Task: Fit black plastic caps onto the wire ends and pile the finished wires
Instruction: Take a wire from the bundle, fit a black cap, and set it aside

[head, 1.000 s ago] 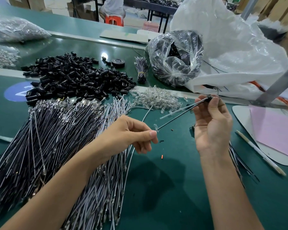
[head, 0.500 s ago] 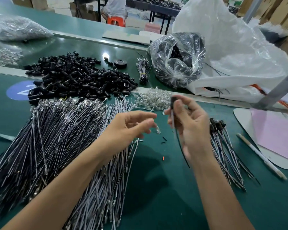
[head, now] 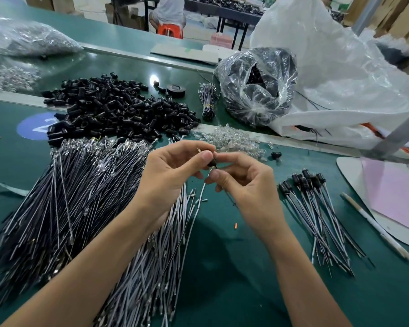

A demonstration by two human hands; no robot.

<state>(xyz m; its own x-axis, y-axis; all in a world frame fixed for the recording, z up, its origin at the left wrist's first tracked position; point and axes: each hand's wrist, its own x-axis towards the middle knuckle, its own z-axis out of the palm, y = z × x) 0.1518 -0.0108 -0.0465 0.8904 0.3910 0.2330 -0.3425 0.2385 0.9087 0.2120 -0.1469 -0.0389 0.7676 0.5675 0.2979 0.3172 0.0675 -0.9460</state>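
The black cap (head: 212, 163) is held up above the green table (head: 222, 291), in the middle of the view, between the fingertips of both hands. The right hand (head: 246, 185) pinches it with thumb and forefinger, and the other fingers are curled under. The left hand (head: 172, 173) meets it from the other side. Its thumb and forefinger pinch a small metal-tipped piece (head: 199, 150), which touches the cap or is just beside it; I cannot tell which. A thin dark wire (head: 232, 202) hangs down below the right hand.

To the right of the right hand, the finished wires (head: 316, 208) lie in a loose pile on the table, with their capped ends pointing away from the person. On the left side, partly under the left forearm, lies a big heap of uncapped wires (head: 69, 197), dark ones at the left and grey ones nearer the middle. Behind this heap is the heap of loose caps (head: 113, 112), and to its right a small heap of clear parts (head: 232, 140). One single cap (head: 276, 155) lies apart, near the clear parts.

Further back are a tied bundle of wires (head: 207, 100), a roll of black tape (head: 176, 90), a clear bag (head: 257, 86) with dark contents and a big white bag (head: 340, 79). At the right edge a pen (head: 376, 227) lies beside a pink sheet (head: 399, 197).
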